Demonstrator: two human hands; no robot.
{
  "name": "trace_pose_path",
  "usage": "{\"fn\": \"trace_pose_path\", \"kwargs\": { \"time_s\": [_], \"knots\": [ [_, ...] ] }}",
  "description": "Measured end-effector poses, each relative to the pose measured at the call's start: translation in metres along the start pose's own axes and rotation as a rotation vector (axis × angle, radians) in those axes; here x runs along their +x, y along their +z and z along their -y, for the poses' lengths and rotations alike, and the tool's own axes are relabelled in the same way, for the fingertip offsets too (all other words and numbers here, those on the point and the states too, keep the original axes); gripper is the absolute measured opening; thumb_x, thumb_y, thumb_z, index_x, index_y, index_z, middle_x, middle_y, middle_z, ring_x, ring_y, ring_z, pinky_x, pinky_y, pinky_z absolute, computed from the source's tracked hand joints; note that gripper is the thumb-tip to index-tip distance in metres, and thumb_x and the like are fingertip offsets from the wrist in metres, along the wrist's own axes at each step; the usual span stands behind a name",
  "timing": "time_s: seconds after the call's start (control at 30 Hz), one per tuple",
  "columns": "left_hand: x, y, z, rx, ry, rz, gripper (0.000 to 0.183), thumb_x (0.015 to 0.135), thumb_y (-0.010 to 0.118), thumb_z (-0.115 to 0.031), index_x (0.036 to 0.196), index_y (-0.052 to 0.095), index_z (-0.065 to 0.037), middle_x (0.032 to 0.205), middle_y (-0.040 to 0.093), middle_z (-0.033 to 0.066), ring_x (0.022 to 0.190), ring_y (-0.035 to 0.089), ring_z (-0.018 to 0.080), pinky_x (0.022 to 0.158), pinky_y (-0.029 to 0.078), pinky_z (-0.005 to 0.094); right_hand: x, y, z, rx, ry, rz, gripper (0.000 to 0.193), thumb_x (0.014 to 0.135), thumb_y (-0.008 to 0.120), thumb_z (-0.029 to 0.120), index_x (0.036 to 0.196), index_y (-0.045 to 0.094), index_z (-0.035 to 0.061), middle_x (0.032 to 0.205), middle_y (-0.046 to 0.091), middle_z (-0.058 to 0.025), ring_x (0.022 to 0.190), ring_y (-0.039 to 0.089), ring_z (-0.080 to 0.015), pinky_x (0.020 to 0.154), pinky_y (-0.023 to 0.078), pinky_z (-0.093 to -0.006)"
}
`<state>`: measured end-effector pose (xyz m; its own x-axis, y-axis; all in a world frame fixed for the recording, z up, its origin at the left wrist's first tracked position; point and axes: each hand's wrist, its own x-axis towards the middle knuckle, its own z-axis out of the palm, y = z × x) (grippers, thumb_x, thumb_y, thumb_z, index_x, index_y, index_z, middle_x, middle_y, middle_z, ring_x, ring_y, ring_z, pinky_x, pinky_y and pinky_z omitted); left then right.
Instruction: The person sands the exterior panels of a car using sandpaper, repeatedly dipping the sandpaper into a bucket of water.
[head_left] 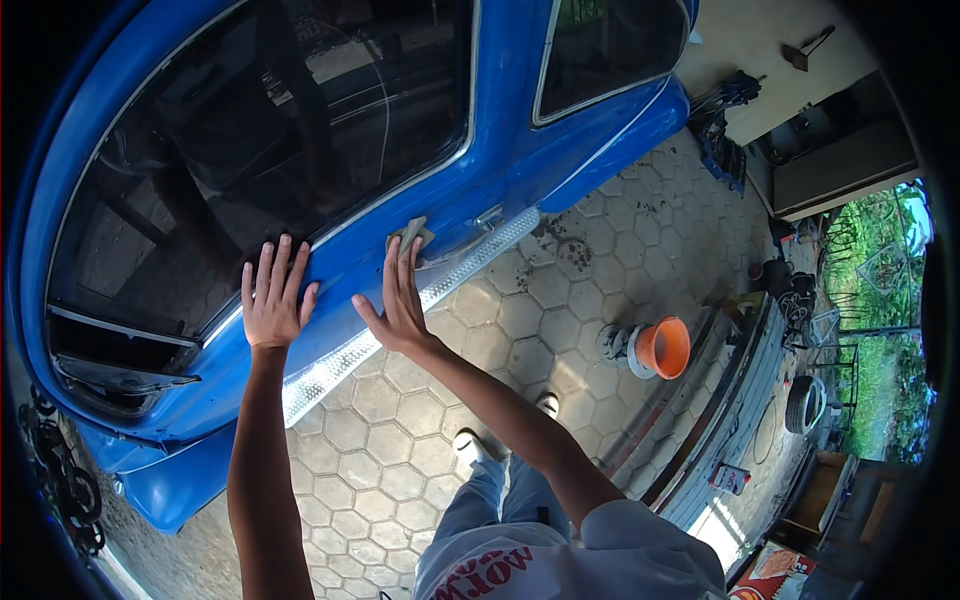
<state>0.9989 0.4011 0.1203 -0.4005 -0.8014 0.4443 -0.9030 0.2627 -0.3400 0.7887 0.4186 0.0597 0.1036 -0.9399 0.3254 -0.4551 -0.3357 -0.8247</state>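
Note:
A blue car with dark windows fills the upper left. My left hand lies flat on its door, fingers spread, with the fingertips at the lower edge of the large window. Farther right, my right hand has its fingers pressed on a folded greyish-beige sheet against the blue door, the thumb held apart. Whether the sheet is sandpaper or cloth I cannot tell. Just right of the sheet sits the door handle. A bright dimpled metal strip runs along the car below both hands.
Hexagonal paving lies under my feet. To the right, an orange bucket stands near long boards or beams. Beyond them are a tyre and a small can. An open cabinet is at the far right.

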Motion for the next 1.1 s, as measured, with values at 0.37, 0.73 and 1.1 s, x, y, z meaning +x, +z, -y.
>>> {"fn": "trace_pose_path", "kwargs": {
  "time_s": [0.37,0.73,1.1],
  "knots": [
    [-0.001,-0.001,-0.002,0.026,0.005,-0.034,0.05,0.099,0.044,-0.048,0.144,0.051,-0.028,0.153,0.044,-0.0003,0.14,0.041,0.0215,0.115,0.028,0.0438,0.029,0.02,0.01,0.053,0.227,-0.362,0.097,0.099,0.043,0.053,0.15,-0.008,-0.0123,0.152,-0.014,-0.043,0.145,-0.014,-0.0523,0.118,0.001,-0.0577],
    [0.001,-0.008,0.004,0.046,-0.012,0.011,0.051,0.098,0.046,-0.049,0.145,0.051,-0.03,0.153,0.044,-0.0006,0.14,0.041,0.0211,0.115,0.028,0.0442,0.037,0.013,0.006,-0.001,0.215,-0.358,0.09,0.101,0.042,0.046,0.151,-0.008,-0.0101,0.152,-0.014,-0.0432,0.146,-0.013,-0.0517,0.119,0.001,-0.0555],
    [-0.002,0.001,-0.001,0.017,0.009,-0.03,0.051,0.097,0.047,-0.05,0.144,0.051,-0.029,0.153,0.045,-0.0009,0.141,0.041,0.0203,0.114,0.029,0.0439,-0.049,0.069,-0.004,-0.193,0.049,-0.022,0.1,0.096,0.041,0.061,0.15,0.005,-0.0154,0.15,0.01,-0.0452,0.145,0.002,-0.0564,0.117,0.005,-0.062]
  ]
}}
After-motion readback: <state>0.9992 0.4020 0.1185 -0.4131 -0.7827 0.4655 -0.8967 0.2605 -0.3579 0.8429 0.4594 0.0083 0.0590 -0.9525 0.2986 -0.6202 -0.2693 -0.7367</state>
